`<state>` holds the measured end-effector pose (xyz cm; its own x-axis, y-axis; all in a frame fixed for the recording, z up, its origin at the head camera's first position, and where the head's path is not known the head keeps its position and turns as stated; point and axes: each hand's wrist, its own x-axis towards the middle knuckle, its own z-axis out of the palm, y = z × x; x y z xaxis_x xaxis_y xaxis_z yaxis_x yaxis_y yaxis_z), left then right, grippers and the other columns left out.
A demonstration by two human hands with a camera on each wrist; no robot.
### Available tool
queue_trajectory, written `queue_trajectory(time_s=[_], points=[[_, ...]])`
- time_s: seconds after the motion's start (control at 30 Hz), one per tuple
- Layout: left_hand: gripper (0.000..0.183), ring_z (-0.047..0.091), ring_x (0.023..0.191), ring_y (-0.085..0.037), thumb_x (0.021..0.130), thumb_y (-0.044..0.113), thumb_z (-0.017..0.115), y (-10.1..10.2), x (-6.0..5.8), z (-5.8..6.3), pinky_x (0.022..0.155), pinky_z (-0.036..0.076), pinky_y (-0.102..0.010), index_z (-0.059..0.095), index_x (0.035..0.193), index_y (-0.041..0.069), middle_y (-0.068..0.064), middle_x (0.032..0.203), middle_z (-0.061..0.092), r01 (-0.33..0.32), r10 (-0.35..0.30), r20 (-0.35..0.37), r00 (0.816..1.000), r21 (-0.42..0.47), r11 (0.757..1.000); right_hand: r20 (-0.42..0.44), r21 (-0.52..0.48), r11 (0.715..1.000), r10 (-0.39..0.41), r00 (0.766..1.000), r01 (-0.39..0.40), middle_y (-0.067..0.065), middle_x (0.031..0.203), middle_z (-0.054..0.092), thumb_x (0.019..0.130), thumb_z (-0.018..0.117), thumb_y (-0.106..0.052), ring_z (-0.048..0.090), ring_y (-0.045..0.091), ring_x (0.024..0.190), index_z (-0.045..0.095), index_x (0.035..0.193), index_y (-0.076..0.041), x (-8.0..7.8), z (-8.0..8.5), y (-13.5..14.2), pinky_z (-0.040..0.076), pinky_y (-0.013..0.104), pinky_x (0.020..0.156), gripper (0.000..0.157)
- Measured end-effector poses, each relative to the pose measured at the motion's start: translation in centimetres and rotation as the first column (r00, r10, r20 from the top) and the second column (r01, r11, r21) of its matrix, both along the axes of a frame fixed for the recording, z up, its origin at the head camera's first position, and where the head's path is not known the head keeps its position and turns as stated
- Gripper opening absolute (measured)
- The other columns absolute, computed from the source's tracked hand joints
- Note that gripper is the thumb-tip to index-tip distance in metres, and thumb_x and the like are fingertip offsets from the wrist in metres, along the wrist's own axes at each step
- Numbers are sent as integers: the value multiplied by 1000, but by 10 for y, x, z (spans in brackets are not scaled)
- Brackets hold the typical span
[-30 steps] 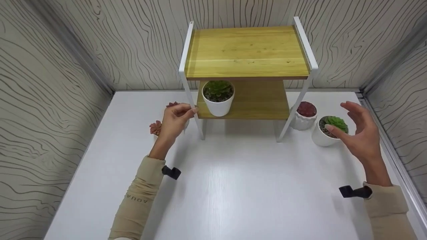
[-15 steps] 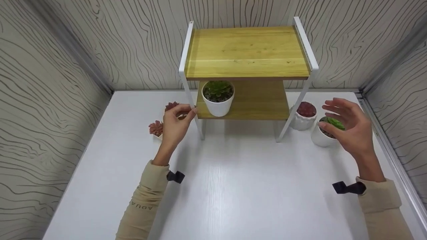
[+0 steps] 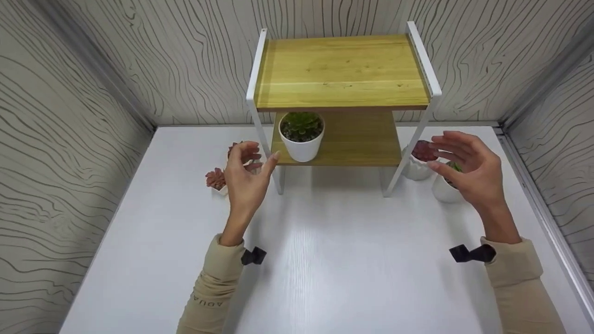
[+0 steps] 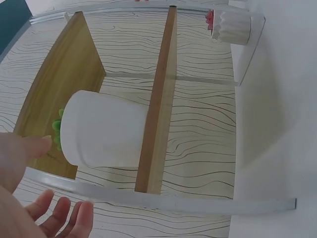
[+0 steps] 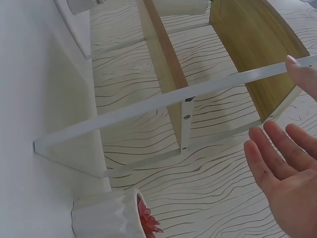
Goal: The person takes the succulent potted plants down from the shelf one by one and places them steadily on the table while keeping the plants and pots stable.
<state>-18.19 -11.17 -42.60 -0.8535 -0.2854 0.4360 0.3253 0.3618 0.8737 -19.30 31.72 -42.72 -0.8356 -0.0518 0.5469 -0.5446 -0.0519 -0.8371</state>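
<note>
A two-tier wooden shelf (image 3: pixel 341 74) with white metal side frames stands at the back of the white table. On its lower board sits a white pot with a green succulent (image 3: pixel 304 149), towards the left end. My left hand (image 3: pixel 247 188) is by the left front post (image 4: pixel 163 202), thumb and fingers spread apart, holding nothing. My right hand (image 3: pixel 480 178) hovers above the pots at right, fingers loosely curved and holding nothing. It partly covers a second potted green succulent (image 3: pixel 444 191) and a fluted white pot with a red succulent (image 3: pixel 416 170).
A small reddish succulent (image 3: pixel 216 179) stands left of my left hand. Another reddish plant (image 3: pixel 231 150) is mostly hidden behind that hand. White tabletop (image 3: pixel 343 264) stretches in front of the shelf, and wood-grain panels (image 3: pixel 209 60) enclose the back and sides.
My left thumb and fingers have parted at the left post. My right hand has moved left, from over the green succulent towards the shelf's right post. The pots and shelf look unmoved.
</note>
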Motion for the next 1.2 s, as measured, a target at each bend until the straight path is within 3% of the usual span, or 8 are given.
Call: queue_trajectory(time_s=[0.13, 0.33, 0.5, 0.7, 0.93, 1.07, 1.2], points=[[53, 65, 108, -27, 87, 23, 88, 12, 6, 1, 91, 62, -43, 61, 127, -1, -17, 120, 63, -65, 65, -32, 997, 0, 998, 25, -17, 1000, -13, 1000, 14, 18, 122, 75, 79, 71, 29, 75, 21, 112, 57, 132, 20, -2, 5, -8, 59, 23, 98, 55], [68, 58, 121, -37, 85, 26, 89, 31, 14, 2, 99, 59, -45, 56, 138, -2, -21, 133, 56, -129, 130, -43, 991, 19, 991, 60, 32, 998, -51, 997, 49, 13, 120, 77, 83, 75, 20, 77, 18, 110, 60, 129, 17, -5, 10, -19, 59, 23, 98, 49], [76, 54, 127, -33, 83, 27, 91, 49, 19, -1, 104, 55, -44, 52, 142, -1, -19, 140, 52, -203, 206, -64, 976, 52, 978, 67, 45, 998, -55, 996, 52, 8, 119, 77, 84, 76, 18, 76, 18, 109, 63, 128, 15, -8, 13, -27, 59, 22, 97, 47], [88, 51, 130, -30, 81, 28, 93, 72, 21, -11, 107, 52, -43, 45, 147, -3, -20, 145, 48, -308, 316, -92, 944, 87, 947, 85, 28, 995, -95, 992, 92, 7, 117, 77, 83, 77, 18, 76, 15, 107, 66, 127, 12, -10, 17, -34, 60, 21, 95, 46], [103, 44, 145, -34, 77, 32, 96, 99, 16, -21, 118, 45, -49, 38, 153, -5, -23, 153, 41, -395, 409, -120, 905, 120, 911, 83, -1, 998, -67, 994, 67, 8, 112, 79, 84, 75, 18, 76, 15, 104, 66, 125, 15, -11, 21, -39, 61, 21, 91, 41], [101, 46, 145, -34, 77, 29, 96, 113, 10, -26, 120, 44, -48, 39, 152, -7, -24, 153, 43, -437, 462, -165, 871, 167, 884, 91, -3, 998, -65, 994, 65, 11, 109, 80, 86, 76, 15, 77, 15, 101, 68, 122, 14, -11, 24, -41, 63, 22, 84, 36], [98, 44, 147, -35, 78, 27, 96, 127, 4, -29, 124, 40, -54, 41, 152, -5, -23, 151, 45, -469, 507, -192, 840, 210, 858, 82, -3, 998, -68, 994, 69, 10, 105, 81, 88, 74, 14, 78, 14, 95, 68, 120, 16, -12, 26, -42, 64, 23, 77, 33]])
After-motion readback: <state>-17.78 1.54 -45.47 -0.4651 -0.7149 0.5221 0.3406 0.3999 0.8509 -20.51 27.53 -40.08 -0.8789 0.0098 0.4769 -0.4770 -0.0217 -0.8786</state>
